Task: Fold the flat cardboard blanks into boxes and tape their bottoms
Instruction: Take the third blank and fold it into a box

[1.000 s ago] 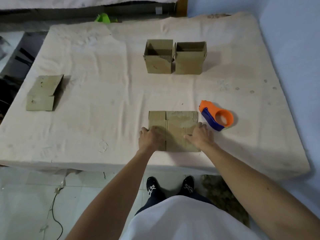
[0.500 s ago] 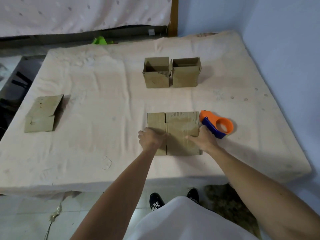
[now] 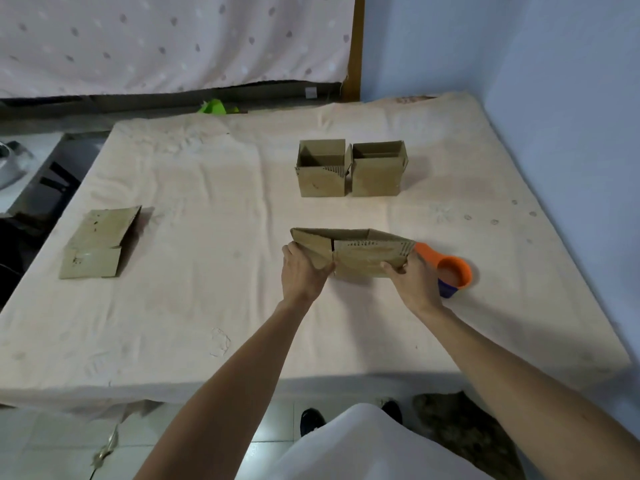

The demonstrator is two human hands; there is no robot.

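Step in hand, apparently opening: left hand point(image 3: 303, 271) and right hand point(image 3: 415, 278) clamp the ends of a cardboard blank point(image 3: 360, 259), held over the cloth-covered bed point(image 3: 207, 306) beside the tape dispenser point(image 3: 453, 268). The matte corrugated board bows into a shallow sleeve. Squaring it next calls for inward pressure; the rear fingers are hidden.

The half-opened corrugated cardboard blank point(image 3: 360, 259) is dull khaki-brown, with a row of small dark dots under its upper edge. The left open-topped cardboard box point(image 3: 320, 183) and the right open-topped cardboard box point(image 3: 375, 178) share that khaki. The flat folded cardboard blank point(image 3: 100, 237) carries dark specks. The ring-shaped plastic tape dispenser point(image 3: 465, 270) is bright orange over dark blue. The wide fabric mattress point(image 3: 207, 289) is cream with faint stamped motifs. The hanging cloth curtain point(image 3: 173, 39) is whitish with grey spots. The smooth painted wall point(image 3: 554, 81) is pale blue.
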